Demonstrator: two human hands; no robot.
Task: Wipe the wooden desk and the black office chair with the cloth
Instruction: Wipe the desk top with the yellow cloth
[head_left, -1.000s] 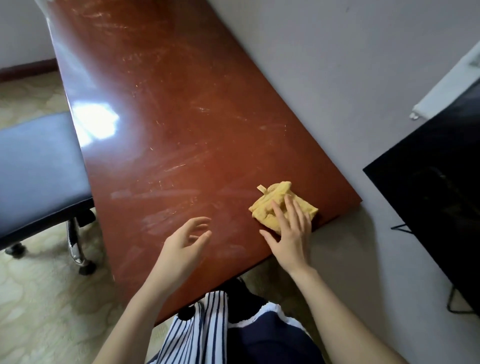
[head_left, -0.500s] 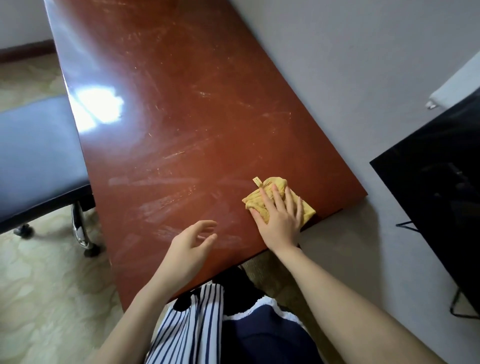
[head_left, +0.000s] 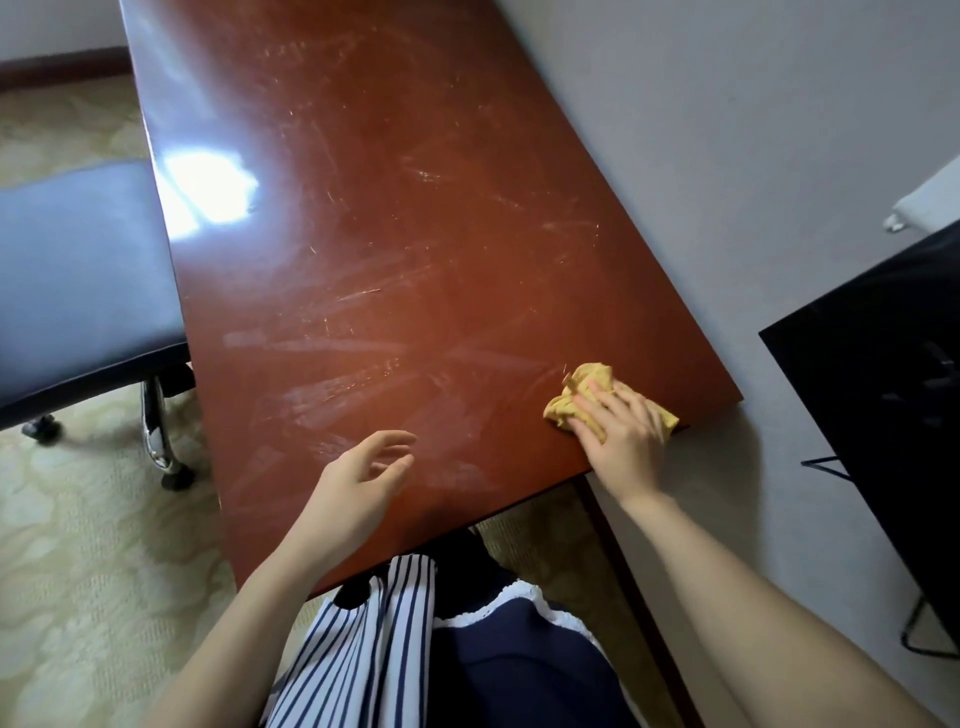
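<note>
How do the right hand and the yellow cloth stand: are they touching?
Touching. The head view shows the right hand lying on top of the yellow cloth, fingers spread over it, pressing it onto the desk.

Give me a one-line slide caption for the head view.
Right hand presses the yellow cloth onto the wooden desk near its corner; left hand hovers open.
</note>
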